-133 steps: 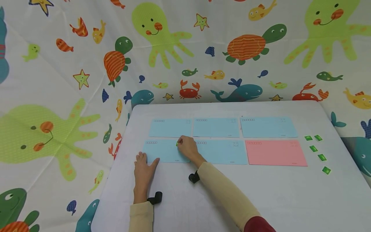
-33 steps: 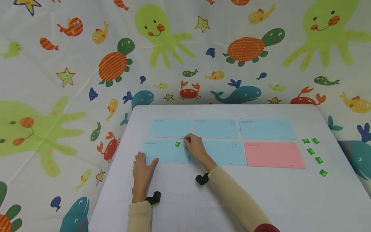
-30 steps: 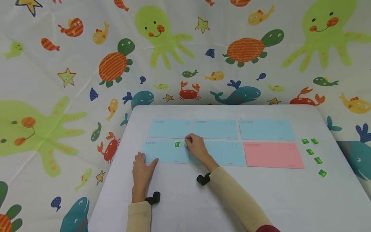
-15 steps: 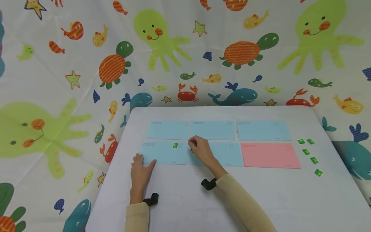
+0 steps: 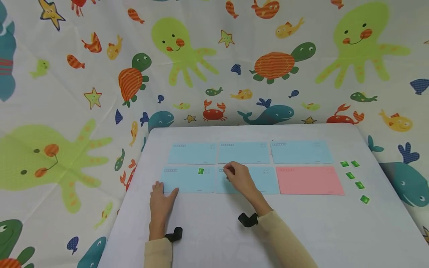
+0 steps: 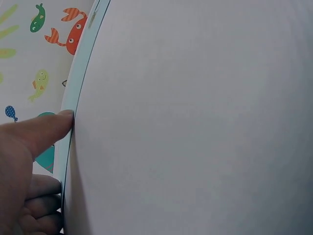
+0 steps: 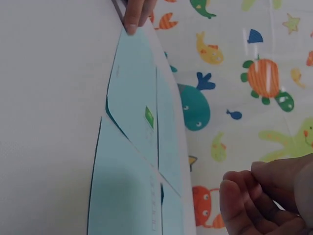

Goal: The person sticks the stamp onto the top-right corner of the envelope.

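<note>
My left hand rests at the lower left corner of the front-left blue envelope, fingers spread. In the left wrist view its thumb touches the envelope's edge. A small green stamp lies on that envelope, just left of the printed square in its upper right corner. My right hand hovers over the middle blue envelope of the front row. Its fingers are loosely curled, with nothing visible between them and the thumb. It hides part of that middle envelope.
Three more blue envelopes form the back row. A pink envelope lies front right. Several green stamps lie right of it on the white table. A sea-animal print cloth hangs behind and at the sides.
My right hand was at the green stamp on the front-left envelope. It has drawn off to the right, leaving the stamp there. My left hand has stayed in place; the head view has shifted slightly.
</note>
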Tool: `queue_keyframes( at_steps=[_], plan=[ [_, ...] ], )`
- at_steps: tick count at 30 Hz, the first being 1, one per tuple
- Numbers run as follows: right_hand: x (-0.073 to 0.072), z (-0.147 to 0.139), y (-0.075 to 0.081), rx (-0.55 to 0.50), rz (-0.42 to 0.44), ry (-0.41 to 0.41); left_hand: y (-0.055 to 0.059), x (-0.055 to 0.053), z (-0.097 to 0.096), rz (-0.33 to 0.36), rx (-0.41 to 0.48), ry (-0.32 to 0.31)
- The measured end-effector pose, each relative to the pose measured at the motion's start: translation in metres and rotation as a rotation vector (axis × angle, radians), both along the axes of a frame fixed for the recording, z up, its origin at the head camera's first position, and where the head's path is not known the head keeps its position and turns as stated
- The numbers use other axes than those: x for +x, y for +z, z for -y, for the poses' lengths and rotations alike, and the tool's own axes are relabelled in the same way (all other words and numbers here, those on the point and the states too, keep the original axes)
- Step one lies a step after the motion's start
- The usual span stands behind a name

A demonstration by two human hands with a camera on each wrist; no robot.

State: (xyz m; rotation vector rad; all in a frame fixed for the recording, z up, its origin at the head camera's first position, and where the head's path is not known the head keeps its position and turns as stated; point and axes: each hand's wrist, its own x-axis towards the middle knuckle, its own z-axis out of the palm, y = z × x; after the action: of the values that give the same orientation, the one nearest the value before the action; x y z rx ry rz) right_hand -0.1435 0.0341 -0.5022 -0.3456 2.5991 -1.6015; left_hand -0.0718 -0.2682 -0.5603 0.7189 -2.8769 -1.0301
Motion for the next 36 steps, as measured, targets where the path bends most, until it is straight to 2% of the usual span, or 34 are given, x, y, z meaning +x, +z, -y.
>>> queue_keyframes(
  at_steps=[4,10,22,28,36],
  plan=[
    [0.003,-0.011,0.006,0.014,0.030,-0.018,-0.001,0.001,0.001,0.000,0.016,0.002],
    [0.006,-0.026,0.008,0.027,0.031,-0.050,0.000,0.000,0.000,-0.014,0.024,-0.004],
    [0.026,-0.050,0.015,0.188,-0.058,-0.021,-0.003,0.000,0.005,-0.011,0.027,-0.006],
    [0.039,-0.071,0.011,0.232,-0.047,-0.023,-0.001,0.001,0.004,0.003,0.026,-0.019],
    [0.054,-0.097,0.001,0.267,-0.043,-0.071,0.003,0.002,0.000,0.011,0.027,-0.025]
  ],
)
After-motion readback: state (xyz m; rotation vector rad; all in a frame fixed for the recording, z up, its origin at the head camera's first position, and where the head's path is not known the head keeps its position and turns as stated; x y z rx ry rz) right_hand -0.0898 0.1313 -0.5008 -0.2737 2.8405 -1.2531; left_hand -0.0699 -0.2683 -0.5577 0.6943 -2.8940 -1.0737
